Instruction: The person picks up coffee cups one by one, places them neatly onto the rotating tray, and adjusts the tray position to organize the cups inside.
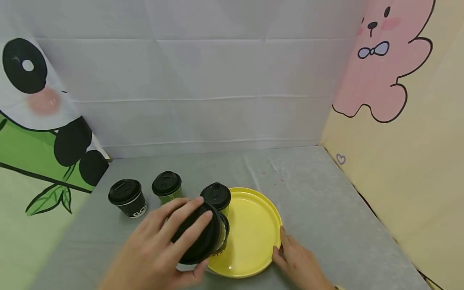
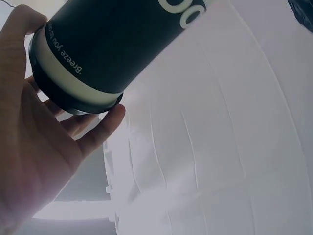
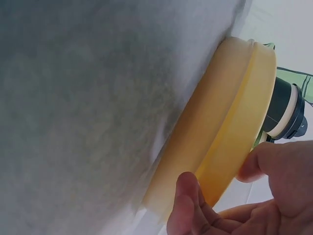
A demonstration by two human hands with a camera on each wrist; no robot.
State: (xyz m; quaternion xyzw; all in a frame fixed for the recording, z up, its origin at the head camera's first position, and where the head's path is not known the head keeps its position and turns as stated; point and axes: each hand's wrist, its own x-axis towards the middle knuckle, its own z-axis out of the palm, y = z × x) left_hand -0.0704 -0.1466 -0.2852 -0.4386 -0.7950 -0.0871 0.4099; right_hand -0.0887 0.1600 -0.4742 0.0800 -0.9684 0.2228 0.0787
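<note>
My left hand (image 1: 154, 249) grips a dark paper cup by its black lid (image 1: 195, 239), fingers spread round the rim. In the left wrist view the cup (image 2: 110, 46) is tilted, with a cream band and pale lettering on its side. A round yellow plate (image 1: 253, 225) lies to the right of that cup. My right hand (image 1: 299, 259) pinches the plate's right rim between thumb and fingers. At the plate's left side are a lidded cup (image 1: 216, 196) and another cup (image 1: 224, 233), the latter mostly hidden behind the held one.
Farther left on the grey table (image 1: 348, 241) stand a black lidded cup (image 1: 132, 203) with white letters and a green cup (image 1: 169, 197) with a black lid. A pale cloth wall (image 1: 217, 80) rises behind, with printed panels on both sides.
</note>
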